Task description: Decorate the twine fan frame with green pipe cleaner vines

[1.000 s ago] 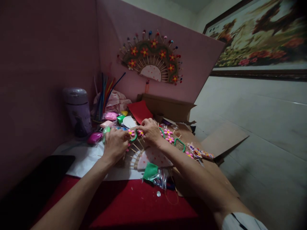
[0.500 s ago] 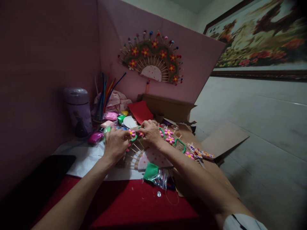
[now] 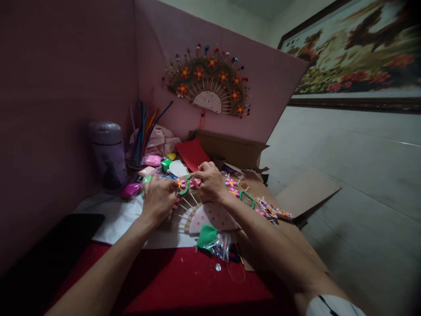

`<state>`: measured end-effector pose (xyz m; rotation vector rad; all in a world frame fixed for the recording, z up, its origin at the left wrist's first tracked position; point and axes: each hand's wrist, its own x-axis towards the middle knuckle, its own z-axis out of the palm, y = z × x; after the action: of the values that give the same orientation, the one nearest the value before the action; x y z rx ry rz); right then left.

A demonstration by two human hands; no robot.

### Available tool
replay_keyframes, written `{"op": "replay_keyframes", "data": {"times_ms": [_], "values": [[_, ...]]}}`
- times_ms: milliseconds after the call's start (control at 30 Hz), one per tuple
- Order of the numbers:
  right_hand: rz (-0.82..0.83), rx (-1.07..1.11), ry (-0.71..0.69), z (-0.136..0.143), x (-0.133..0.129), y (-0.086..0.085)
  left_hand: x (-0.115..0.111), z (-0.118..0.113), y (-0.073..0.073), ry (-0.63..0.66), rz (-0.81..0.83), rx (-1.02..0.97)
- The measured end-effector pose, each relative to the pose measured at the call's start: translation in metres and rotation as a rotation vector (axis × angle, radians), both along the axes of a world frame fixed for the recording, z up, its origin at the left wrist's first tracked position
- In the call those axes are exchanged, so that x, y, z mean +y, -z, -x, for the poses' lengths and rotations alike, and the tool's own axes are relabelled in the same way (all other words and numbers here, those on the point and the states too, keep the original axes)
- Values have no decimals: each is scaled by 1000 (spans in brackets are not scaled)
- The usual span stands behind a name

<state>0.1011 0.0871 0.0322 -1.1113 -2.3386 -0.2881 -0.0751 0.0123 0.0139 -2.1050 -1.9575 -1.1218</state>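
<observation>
A fan-shaped craft (image 3: 212,218) of sticks and twine lies on the table, with a white, red-dotted half circle at its base. Pink clay flowers (image 3: 231,183) and a wavy green strip (image 3: 246,199) decorate its band. My left hand (image 3: 160,195) has its fingers closed at the band's left part, beside a pink flower; what they pinch is hidden. On the upper middle of the band rests my right hand (image 3: 209,181), fingers bent together near the green strip, its grip too small to make out.
A purple bottle (image 3: 108,153) and coloured pipe cleaners (image 3: 144,131) stand at the left. Clay packets (image 3: 153,160) lie behind my left hand, a green packet (image 3: 207,237) in front of the fan. A finished fan (image 3: 207,83) hangs on the pink board. Cardboard (image 3: 309,191) lies right.
My right hand has moved slightly right and up along the band, uncovering a pink flower and more of the green strip. My left hand has stayed nearly in place.
</observation>
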Motion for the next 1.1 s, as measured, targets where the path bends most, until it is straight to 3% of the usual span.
{"op": "replay_keyframes", "data": {"times_ms": [100,333,567,833,1100], "values": [[8,60,40,-6,2,-3,1,0,1,-3,-9,-5],[-30,-45,-6,-4,2,4,0,-1,-1,-2,9,-17],[-7,115,71,-24,2,-6,0,-1,-1,-21,-1,-18],[-62,-24,43,-32,-4,10,3,-1,1,-5,13,-33],[-44,3,79,-40,-11,2,4,0,1,-18,13,-38]]}}
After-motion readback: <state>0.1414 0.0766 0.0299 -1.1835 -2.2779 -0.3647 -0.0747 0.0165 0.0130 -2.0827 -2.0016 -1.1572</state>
